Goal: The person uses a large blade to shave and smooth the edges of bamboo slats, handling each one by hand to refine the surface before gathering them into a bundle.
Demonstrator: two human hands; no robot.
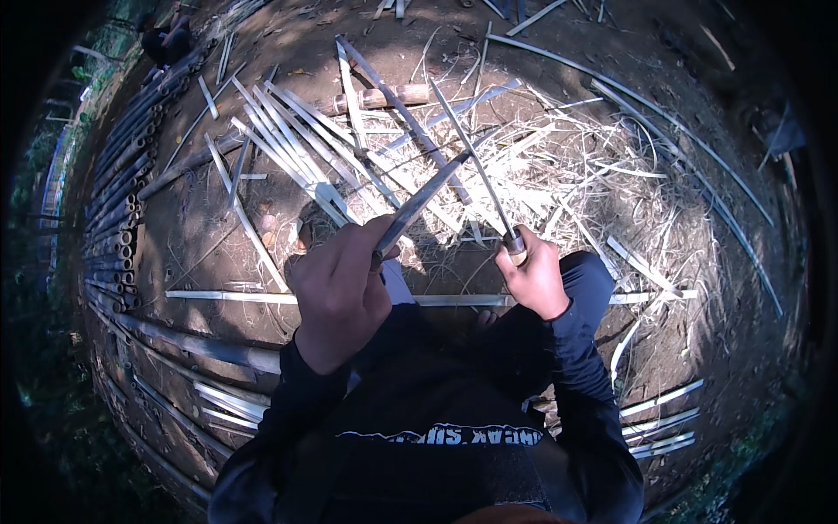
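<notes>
My left hand (343, 284) is closed around a long, dark, slightly curved blade-like tool (425, 201), whose far end points up and to the right. In my right hand (535, 278) I grip the short wooden handle of a knife (489, 190). Its long narrow blade slants up and to the left. Blade and dark tool cross near the tool's tip; whether they touch I cannot tell. Under both hands, a pale bamboo strip (234, 298) runs sideways near my legs. The left hand hides the lower end of the dark tool.
Split bamboo strips (292, 144) lie fanned out ahead on the left, beside a short bamboo log (393, 96). Curly pale shavings (567, 166) cover the ground ahead. Stacked bamboo poles (122, 210) line the far left. More strips (661, 425) lie at the near right.
</notes>
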